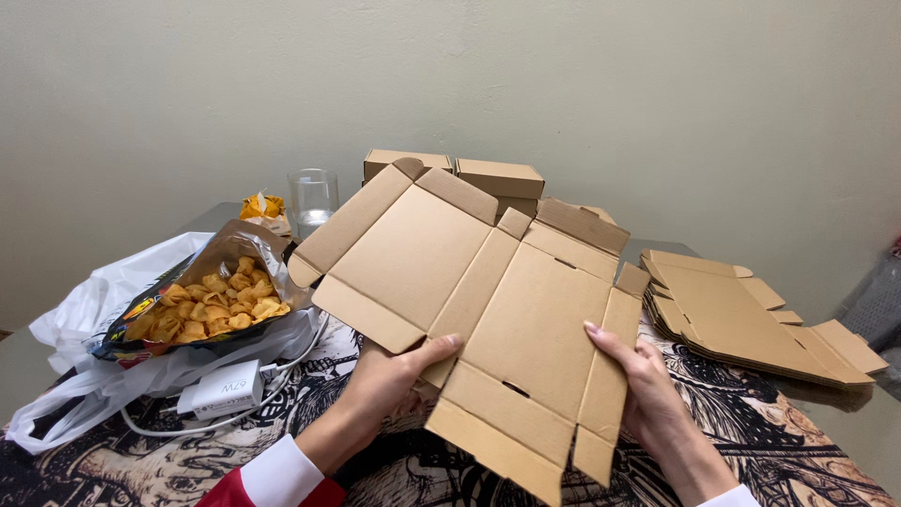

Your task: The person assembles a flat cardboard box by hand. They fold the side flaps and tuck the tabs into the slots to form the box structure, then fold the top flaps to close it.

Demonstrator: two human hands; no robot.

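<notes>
A flat, unfolded brown cardboard box blank point(488, 300) is held up over the table, tilted toward the wall. My left hand point(394, 376) grips its near edge from below, thumb on top of the middle panel. My right hand point(638, 376) holds the right side flap, thumb lying on the inner face. Its flaps and creases are spread out, none folded into walls.
A stack of more flat blanks point(741, 319) lies at the right. Folded boxes point(497, 178) stand at the back by the wall. A torn-open bag of chips point(202, 300) on a white plastic bag, a glass point(313, 199), and a white charger with cable point(221, 390) sit at the left.
</notes>
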